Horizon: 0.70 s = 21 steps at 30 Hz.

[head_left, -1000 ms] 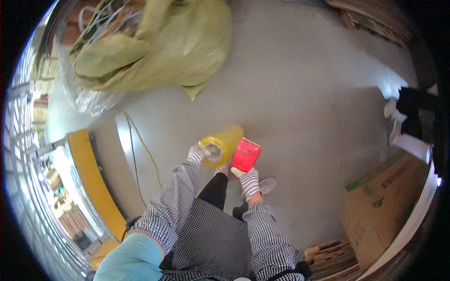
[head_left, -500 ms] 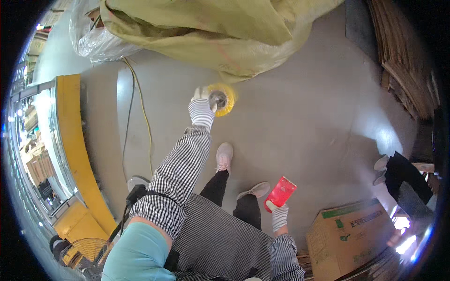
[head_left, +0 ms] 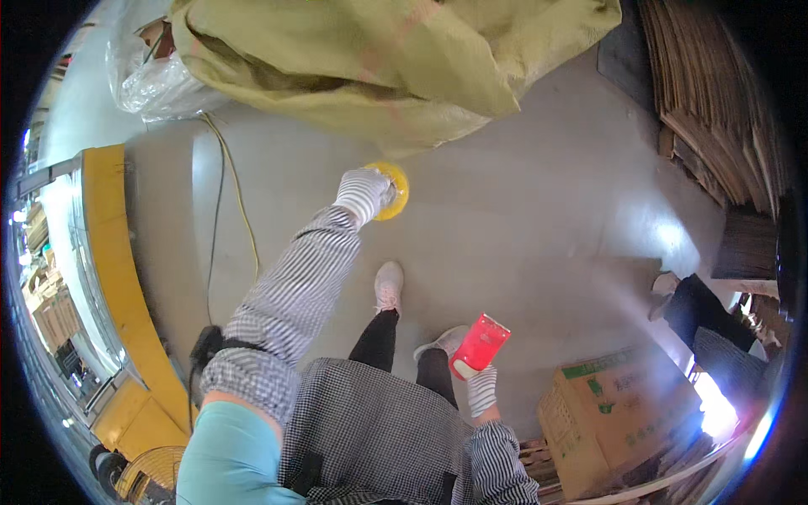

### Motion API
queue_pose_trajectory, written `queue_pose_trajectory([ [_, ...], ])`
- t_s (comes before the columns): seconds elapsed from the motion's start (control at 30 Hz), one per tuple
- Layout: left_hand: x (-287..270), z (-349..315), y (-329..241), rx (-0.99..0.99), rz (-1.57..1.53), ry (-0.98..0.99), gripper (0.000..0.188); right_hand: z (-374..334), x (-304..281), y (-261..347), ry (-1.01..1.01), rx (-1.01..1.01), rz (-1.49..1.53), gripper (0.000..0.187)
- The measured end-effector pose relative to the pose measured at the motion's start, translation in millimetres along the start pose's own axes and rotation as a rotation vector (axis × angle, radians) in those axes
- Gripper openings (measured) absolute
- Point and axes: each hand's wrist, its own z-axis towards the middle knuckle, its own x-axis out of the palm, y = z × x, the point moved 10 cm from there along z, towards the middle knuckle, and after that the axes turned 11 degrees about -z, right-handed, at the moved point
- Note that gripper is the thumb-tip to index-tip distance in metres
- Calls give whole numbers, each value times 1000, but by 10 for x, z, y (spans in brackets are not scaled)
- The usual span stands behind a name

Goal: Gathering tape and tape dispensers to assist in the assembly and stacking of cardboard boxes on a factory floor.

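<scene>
Two gloved hands reach out, one grip each. The left grip (head_left: 364,190) is closed on one yellow tape roll (head_left: 401,187), at the roll's left side and over part of its centre; the exact place of the fingers is hidden. The roll is ahead of the person, near the lower edge of one big olive sack (head_left: 370,71); whether it touches the floor (head_left: 539,202), I cannot tell. The right grip (head_left: 473,380), lower and to the right, is closed around the lower end of one flat red tool (head_left: 482,342), tilted, with a pale strip along its top edge.

Both gloves are white with striped cuffs. Two checked sleeves cover the forearms, above one checked apron (head_left: 370,412). The person's two pale shoes, left (head_left: 388,284) and right (head_left: 441,342), stand between the hands.

Farther out on the left, two cords, one yellow (head_left: 241,198) and one dark (head_left: 217,227), run along the floor beside one yellow panel (head_left: 109,227); one wire fan guard (head_left: 160,467) shows below. Clear plastic (head_left: 160,88) lies beside the sack. On the right are one cardboard box (head_left: 619,421) with a green strip, one stack of flattened cardboard (head_left: 711,101), and one other person's dark-clothed legs (head_left: 707,311).
</scene>
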Motion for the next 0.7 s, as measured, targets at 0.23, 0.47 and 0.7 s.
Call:
queue_pose_trajectory([
  [0.23, -663, -671, 300, 118, -578, -167, 11, -169, 139, 65, -13, 143, 294, 48],
  [0.47, -527, -1649, 775, -256, -1270, -970, 14, -134, 9, 118, -47, 146, 118, 44],
  [0.7, -451, -887, 274, -292, -560, -491, 58, -99, 65, 264, -65, 59, 143, 44],
])
